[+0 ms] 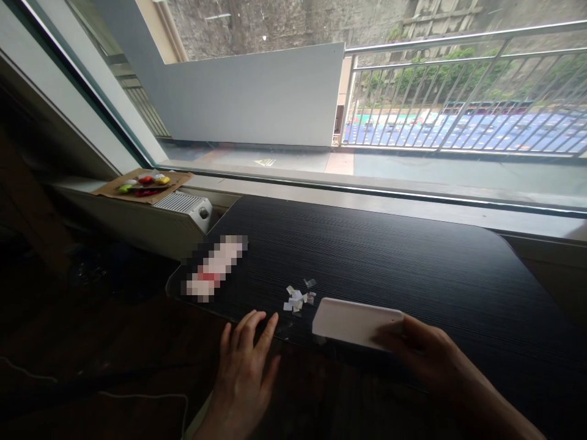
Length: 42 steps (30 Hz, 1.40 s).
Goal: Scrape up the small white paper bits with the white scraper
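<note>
My right hand (426, 348) grips the right end of a white, flat, rectangular piece with rounded corners (353, 321). The piece is tilted at the near edge of the black table (367, 250); I cannot tell whether it is a tray or a lid. Small white and clear scraps (296, 299) lie in a loose pile just left of it. My left hand (247, 360) is open, its fingers spread at the table's edge close to the scraps. Nothing is in that hand.
A pixelated pale and red item (215, 269) lies at the table's left end. On the sill, a cardboard sheet (110, 186) bears several colourful things beside a white radiator (183, 205). A large window runs behind the table. White cable (142, 395) trails at lower left.
</note>
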{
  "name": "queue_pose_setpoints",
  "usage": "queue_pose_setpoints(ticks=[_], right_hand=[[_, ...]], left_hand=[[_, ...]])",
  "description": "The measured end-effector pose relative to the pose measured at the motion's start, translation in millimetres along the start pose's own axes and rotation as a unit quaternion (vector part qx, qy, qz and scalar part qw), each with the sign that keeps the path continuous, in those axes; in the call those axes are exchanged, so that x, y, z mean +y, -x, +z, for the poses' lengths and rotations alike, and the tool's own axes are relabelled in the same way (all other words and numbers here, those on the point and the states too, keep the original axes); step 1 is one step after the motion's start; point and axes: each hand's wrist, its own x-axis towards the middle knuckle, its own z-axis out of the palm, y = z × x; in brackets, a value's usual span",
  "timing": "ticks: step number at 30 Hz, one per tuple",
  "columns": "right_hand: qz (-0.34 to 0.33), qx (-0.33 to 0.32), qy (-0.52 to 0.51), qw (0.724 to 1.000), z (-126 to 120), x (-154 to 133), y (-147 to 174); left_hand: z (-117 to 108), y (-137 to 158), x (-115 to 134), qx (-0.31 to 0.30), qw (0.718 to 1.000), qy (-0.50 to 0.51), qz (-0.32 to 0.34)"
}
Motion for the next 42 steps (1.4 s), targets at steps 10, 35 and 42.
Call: queue_pose_setpoints(ticks=[10,35,42], right_hand=[[0.032,-0.025,-0.021,0.999,17,-2,12],[-0.105,0.040,0.079,0.991,27,-19,0],[-0.103,0.035,0.146,0.983,0,-24,8]], left_hand=[[0,0,0,-0.007,1.000,-0.002,-0.005],[-4,-3,10,0.011,0.999,0.014,-0.035],[-3,-3,9,-0.008,1.000,0.014,-0.014]])
